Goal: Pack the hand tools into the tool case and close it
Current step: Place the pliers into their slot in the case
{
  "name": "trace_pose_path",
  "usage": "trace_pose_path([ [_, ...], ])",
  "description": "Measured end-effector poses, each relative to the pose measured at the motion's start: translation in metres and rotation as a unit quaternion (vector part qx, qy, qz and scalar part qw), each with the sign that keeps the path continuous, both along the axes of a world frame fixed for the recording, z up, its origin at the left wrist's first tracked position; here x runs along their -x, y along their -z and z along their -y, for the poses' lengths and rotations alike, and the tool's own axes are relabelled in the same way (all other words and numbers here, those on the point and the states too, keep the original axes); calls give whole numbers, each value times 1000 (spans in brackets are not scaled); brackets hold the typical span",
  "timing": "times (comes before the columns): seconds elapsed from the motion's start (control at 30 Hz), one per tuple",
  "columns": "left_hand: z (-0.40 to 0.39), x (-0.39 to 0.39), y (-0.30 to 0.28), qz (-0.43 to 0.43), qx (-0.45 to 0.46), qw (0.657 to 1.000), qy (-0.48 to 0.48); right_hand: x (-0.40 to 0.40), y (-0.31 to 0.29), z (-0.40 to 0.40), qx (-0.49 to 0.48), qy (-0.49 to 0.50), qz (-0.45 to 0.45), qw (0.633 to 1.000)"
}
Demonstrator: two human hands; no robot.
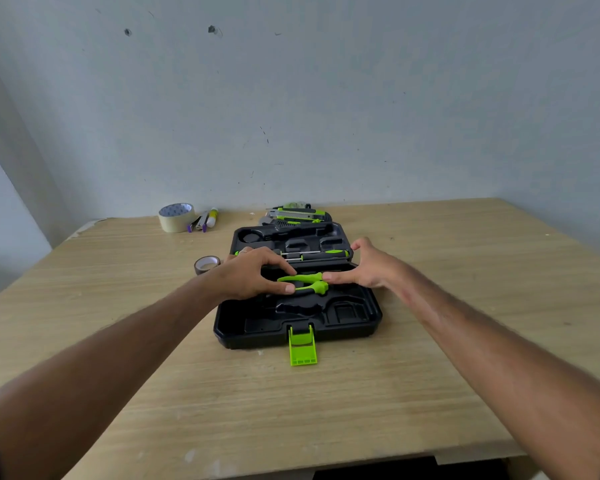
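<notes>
Currently both hands work the green-handled pliers (305,283) into the near half of the open tool case (361,317), which sits at table centre. Left hand (246,277) pinches the handle ends from 9 o'clock, thumb on the near grip and fingers over the far one. Right hand (364,268) presses its fingertips on the pliers from 3 o'clock, fingers extended, not wrapped. Pliers head is hidden, so I cannot tell whether it is seated.

Screwdrivers (312,255) already lie in the far half at 12 o'clock. More tools (297,216), a utility knife among them, wait on the table (465,289) beyond the case. Green latch (302,346) hangs open at 6 o'clock.

To do this well: line the handles up with the moulded recess first, then push straight down with even pressure at both ends until flush. Likely risk is one end riding high, which would block the lid. Tape rolls (176,216) at 10 o'clock are not involved.
</notes>
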State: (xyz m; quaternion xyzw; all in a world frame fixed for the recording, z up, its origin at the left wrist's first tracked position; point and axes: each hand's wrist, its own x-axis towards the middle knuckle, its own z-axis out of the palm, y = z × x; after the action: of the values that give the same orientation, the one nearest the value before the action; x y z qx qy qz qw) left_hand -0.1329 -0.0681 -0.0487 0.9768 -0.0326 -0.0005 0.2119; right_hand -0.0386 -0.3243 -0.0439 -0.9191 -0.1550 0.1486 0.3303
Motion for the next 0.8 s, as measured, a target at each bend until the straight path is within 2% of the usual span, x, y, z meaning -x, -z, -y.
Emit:
trace_pose_path([
  [0.6, -5, -15, -11, -12, -15, 999, 27, -1, -6, -4, -11, 5, 39, 999],
  [0.8, -9, -28, -11, 94, 101, 990, -7, -19, -16, -21, -24, 11, 132, 991],
])
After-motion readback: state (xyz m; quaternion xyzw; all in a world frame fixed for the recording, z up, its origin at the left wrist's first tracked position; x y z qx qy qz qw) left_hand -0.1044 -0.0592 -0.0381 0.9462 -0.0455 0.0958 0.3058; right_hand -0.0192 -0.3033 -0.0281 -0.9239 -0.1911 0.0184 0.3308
